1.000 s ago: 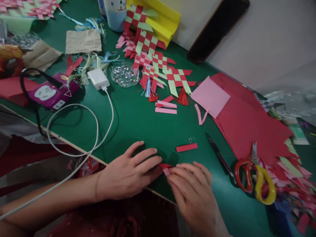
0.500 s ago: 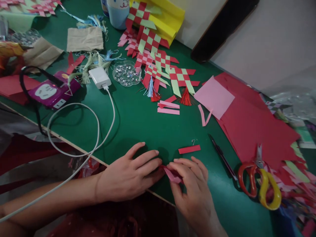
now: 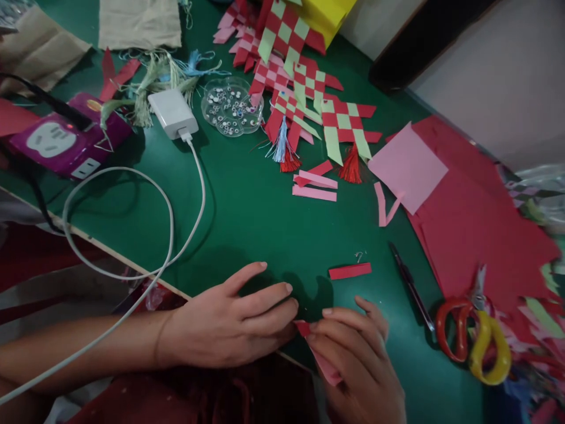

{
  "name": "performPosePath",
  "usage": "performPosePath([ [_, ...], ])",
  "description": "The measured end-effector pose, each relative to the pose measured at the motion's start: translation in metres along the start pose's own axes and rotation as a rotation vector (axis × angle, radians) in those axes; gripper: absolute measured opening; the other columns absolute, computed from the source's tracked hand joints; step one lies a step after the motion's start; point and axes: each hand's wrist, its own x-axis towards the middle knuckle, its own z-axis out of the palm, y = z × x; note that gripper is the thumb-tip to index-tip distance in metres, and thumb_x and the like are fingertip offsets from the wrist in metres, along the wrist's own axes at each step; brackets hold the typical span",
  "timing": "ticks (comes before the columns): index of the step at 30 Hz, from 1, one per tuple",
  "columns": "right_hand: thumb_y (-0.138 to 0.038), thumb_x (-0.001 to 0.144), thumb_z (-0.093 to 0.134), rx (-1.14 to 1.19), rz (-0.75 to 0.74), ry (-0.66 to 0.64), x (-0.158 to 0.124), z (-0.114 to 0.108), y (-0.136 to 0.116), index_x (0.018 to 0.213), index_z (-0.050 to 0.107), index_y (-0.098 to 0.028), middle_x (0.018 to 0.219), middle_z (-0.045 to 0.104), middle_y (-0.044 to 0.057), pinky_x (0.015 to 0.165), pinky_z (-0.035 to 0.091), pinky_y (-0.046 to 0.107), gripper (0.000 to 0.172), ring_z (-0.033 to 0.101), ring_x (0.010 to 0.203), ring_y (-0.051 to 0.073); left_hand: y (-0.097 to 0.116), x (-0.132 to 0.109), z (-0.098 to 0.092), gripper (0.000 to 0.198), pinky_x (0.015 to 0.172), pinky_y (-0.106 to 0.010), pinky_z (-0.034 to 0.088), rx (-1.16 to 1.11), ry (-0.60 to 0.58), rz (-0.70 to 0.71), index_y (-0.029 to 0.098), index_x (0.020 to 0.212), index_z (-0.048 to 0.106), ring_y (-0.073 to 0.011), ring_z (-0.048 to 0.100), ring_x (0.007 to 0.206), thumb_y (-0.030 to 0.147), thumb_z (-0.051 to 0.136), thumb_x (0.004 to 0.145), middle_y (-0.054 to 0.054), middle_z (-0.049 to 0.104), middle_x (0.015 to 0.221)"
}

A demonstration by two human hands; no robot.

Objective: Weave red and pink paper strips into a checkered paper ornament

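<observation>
Both hands (image 3: 233, 330) (image 3: 359, 356) at red-and-pink paper (image 3: 327, 367)

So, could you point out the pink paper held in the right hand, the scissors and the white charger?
Held pink paper (image 3: 328, 368): head view, on its visible pink strip.
Scissors (image 3: 479, 301): head view, where blades meet handles.
White charger (image 3: 172, 112): head view, on its broad upper face.

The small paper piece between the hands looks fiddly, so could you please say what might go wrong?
The small paper piece is partly hidden by the right fingers, so a fold might go crooked. The white cable crosses the left forearm in view, so moving could snag it.
</observation>
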Motion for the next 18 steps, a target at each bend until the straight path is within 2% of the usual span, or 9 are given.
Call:
performPosePath([
  [3,-0.007,0.089,0.059,0.002,0.004,0.015,-0.006,0.001,-0.002,0.087,0.07,-0.02,0.086,0.075,0.0,0.11,0.034,0.053,0.018,0.061,0.098,0.019,0.0,0.0,0.0,0.025,0.117,-0.052,0.033,-0.003,0.007,0.002,0.032,0.119,0.067,-0.022,0.045,0.131,0.033,0.059,0.096,0.0,0.056,0.136],
  [6,-0.009,0.088,0.061,-0.008,0.0,0.032,-0.011,0.002,-0.002,0.089,0.071,-0.022,0.087,0.075,0.0,0.11,0.034,0.054,0.016,0.062,0.097,0.02,0.0,0.002,0.0,0.024,0.119,-0.052,0.028,-0.015,0.014,-0.008,0.031,0.118,0.067,-0.0209,0.043,0.131,0.032,0.057,0.097,0.0,0.057,0.135],
  [11,-0.005,0.085,0.059,-0.037,-0.022,-0.025,-0.008,-0.001,0.001,0.093,0.067,-0.023,0.088,0.074,-0.001,0.11,0.034,0.051,0.022,0.063,0.098,0.02,-0.001,0.006,-0.003,0.024,0.12,-0.05,0.027,-0.047,0.001,-0.015,0.032,0.119,0.067,-0.0196,0.046,0.128,0.029,0.055,0.098,0.002,0.059,0.132],
  [13,-0.007,0.086,0.057,-0.04,0.027,-0.031,-0.001,-0.002,0.003,0.095,0.065,-0.024,0.088,0.073,0.0,0.107,0.038,0.048,0.021,0.064,0.095,0.02,-0.001,0.007,-0.005,0.026,0.119,-0.05,0.028,-0.068,0.002,-0.009,0.033,0.122,0.065,-0.0198,0.047,0.126,0.028,0.056,0.098,0.002,0.061,0.129],
  [16,-0.014,0.089,0.056,-0.065,0.149,-0.056,0.012,-0.001,0.005,0.103,0.061,-0.024,0.089,0.072,0.001,0.094,0.047,0.042,0.018,0.066,0.09,0.02,-0.001,0.006,-0.006,0.029,0.119,-0.051,0.026,-0.101,0.007,-0.002,0.032,0.124,0.064,-0.02,0.048,0.125,0.026,0.057,0.097,0.002,0.064,0.122],
  [18,-0.016,0.09,0.055,-0.074,0.195,-0.082,0.02,0.001,0.006,0.113,0.058,-0.023,0.088,0.071,0.002,0.089,0.048,0.039,0.024,0.066,0.09,0.02,-0.002,0.005,-0.007,0.028,0.12,-0.051,0.024,-0.098,0.014,0.01,0.03,0.124,0.064,-0.0201,0.047,0.125,0.028,0.056,0.098,0.001,0.064,0.123],
])
